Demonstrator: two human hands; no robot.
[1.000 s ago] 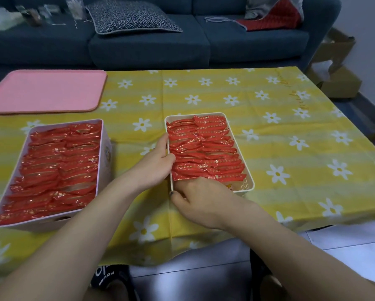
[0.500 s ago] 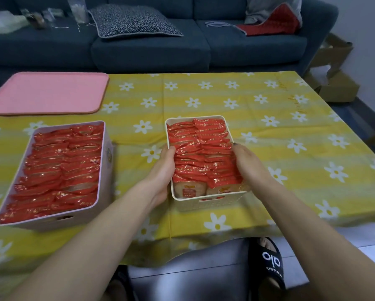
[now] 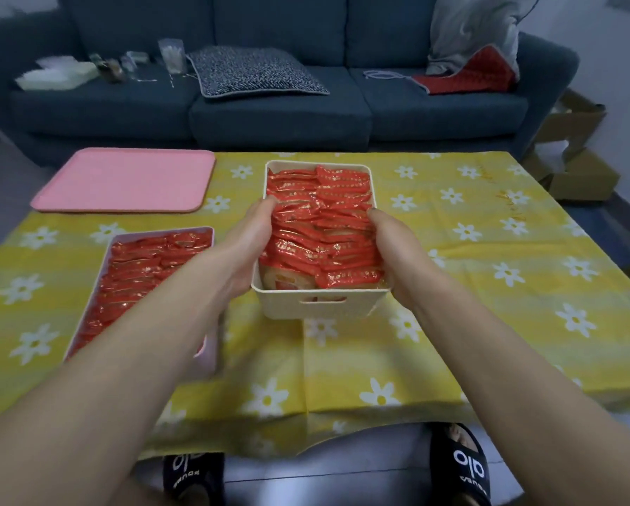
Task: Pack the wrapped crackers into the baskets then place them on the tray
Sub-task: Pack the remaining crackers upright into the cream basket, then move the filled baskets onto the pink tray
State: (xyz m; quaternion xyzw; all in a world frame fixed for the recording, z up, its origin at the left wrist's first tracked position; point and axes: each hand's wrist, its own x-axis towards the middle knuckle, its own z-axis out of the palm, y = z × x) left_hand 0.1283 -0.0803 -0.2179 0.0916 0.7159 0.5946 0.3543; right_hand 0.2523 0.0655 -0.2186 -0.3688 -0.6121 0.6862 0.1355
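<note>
Fingers of the left hand (image 3: 249, 246) curl over the left rim of a cream basket (image 3: 319, 308) at center frame, thumb pressed onto the red-wrapped crackers (image 3: 321, 228) packed inside. The right hand (image 3: 392, 250) grips the opposite rim the same way, its thumb on the wrappers. The basket sits between both hands, its near end with the slot handle facing the camera; whether it is lifted clear of the table (image 3: 488, 286) or resting on it cannot be told.

A second, pink basket (image 3: 211, 354), also filled with red crackers, stands at lower left of the frame, partly hidden behind the left forearm. A pink tray (image 3: 123, 180) lies at upper left on the table, well apart from both baskets, with nothing on it. A yellow cloth with white daisies covers the table.

Beyond the table, a dark blue sofa (image 3: 269, 115) spans the top of the frame, carrying a patterned cushion (image 3: 255, 73), a red-and-grey cloth (image 3: 477, 67) at upper right and small blurred items at upper left. Cardboard boxes (image 3: 576, 158) sit on the floor at far right. Two black slippers (image 3: 459, 465) show at the bottom edge.
</note>
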